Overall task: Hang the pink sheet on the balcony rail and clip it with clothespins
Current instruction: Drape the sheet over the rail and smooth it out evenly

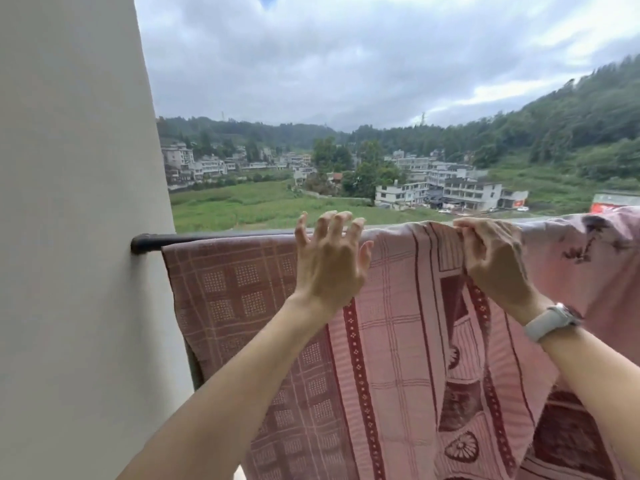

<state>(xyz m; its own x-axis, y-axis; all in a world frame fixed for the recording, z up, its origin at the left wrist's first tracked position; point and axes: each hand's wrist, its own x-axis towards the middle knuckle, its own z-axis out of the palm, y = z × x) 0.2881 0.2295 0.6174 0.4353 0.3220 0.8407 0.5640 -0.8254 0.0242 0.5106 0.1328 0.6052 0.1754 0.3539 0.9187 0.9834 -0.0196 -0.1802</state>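
The pink sheet [398, 327], patterned with dark red checks and borders, hangs draped over the dark balcony rail [207, 238]. My left hand [329, 268] hovers in front of the rail's middle with fingers spread, holding nothing. My right hand [491, 254], with a white watch on its wrist, pinches a bunched fold of the sheet at the top of the rail. No clothespins are in sight.
A pale wall [76, 237] fills the left side, and the rail ends in it. A lighter pink cloth with dark floral marks [595, 247] lies over the rail at the right. Beyond the rail are fields, buildings and wooded hills.
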